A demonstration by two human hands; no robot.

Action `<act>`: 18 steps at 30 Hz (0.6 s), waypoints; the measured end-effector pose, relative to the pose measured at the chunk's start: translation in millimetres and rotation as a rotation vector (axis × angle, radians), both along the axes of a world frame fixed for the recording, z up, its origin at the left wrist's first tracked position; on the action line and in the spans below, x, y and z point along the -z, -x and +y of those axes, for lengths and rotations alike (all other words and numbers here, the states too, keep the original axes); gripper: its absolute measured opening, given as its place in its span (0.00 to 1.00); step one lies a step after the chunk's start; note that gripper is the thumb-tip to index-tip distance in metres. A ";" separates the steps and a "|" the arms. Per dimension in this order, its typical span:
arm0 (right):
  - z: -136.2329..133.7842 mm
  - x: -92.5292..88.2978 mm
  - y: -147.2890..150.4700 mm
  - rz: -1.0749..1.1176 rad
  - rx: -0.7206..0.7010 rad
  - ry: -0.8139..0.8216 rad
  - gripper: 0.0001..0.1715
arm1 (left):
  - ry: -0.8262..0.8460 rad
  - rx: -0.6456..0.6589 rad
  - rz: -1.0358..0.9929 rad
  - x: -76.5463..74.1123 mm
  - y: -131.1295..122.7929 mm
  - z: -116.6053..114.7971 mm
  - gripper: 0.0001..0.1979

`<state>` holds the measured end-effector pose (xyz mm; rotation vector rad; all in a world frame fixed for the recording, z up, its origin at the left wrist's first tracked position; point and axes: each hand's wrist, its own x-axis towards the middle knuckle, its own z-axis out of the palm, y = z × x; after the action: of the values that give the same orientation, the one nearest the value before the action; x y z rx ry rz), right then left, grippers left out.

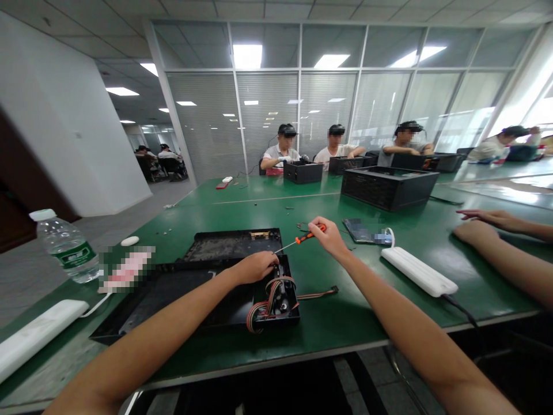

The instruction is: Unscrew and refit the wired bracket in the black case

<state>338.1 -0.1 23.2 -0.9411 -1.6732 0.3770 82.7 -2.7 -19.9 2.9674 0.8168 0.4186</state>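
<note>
My right hand (329,236) is closed around the orange and black handle of a screwdriver (304,237). Its thin metal shaft slants down and left, with the tip beside the fingers of my left hand (256,267). Those fingers are curled together over the right end of a black computer case panel (173,294); what they pinch is hidden. Several multicoloured ribbon wires (271,300) loop around that end, and one strand runs right to a small connector (333,290). Behind it lies another shallow black panel (224,245), with a brass-coloured piece (260,234) near its far edge.
At left stand a water bottle (71,248) and a white power strip (43,328). Right of my hands are a phone (365,230), another power strip (417,271) and a neighbour's arms (496,236). A black computer case (389,193) stands farther back, before several seated people.
</note>
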 end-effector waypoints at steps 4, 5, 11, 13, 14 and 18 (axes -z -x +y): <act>-8.0 0.1 12.4 -0.115 0.037 -0.127 0.11 | 0.009 -0.039 0.031 -0.6 -2.3 -2.3 0.06; -9.2 -0.5 12.3 -0.133 0.040 -0.132 0.11 | 0.018 -0.049 0.031 -0.7 -2.6 -2.4 0.06; -10.4 0.3 10.2 -0.269 0.038 -0.171 0.11 | 0.035 -0.073 0.020 0.8 -2.9 -1.3 0.05; -10.5 2.1 13.7 -0.325 0.046 -0.200 0.10 | 0.029 -0.078 0.019 1.6 -2.8 -0.9 0.05; -10.6 2.9 15.7 -0.352 0.051 -0.213 0.10 | 0.026 -0.080 0.019 1.9 -2.7 -0.8 0.05; -11.0 5.3 20.8 -0.422 0.092 -0.241 0.09 | 0.017 -0.092 0.024 3.0 -3.0 -0.9 0.04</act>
<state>317.3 -11.1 17.9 -0.9551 -1.9925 -0.0946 85.7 -3.6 -22.8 2.9329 0.9571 0.3781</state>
